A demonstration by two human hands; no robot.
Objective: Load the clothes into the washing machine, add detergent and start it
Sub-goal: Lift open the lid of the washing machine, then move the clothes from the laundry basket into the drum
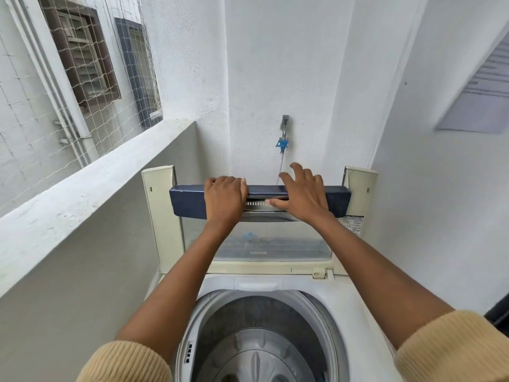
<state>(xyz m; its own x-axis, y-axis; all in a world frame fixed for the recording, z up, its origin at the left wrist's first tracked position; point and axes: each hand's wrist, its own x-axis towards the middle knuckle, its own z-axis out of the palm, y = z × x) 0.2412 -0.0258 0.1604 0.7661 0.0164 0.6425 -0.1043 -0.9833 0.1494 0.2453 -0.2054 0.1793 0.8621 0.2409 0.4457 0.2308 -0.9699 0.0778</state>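
While the drum (259, 343) gapes empty just below the arms, the folded lid (259, 238) stands upright beyond it, its dark handle bar running left to right; the left hand (224, 198) is clenched over the bar, the right hand (300, 195) rests open on it.

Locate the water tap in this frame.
In the head view the tap is on the white back wall, centre frame, above the raised washing machine lid and just above the right hand.
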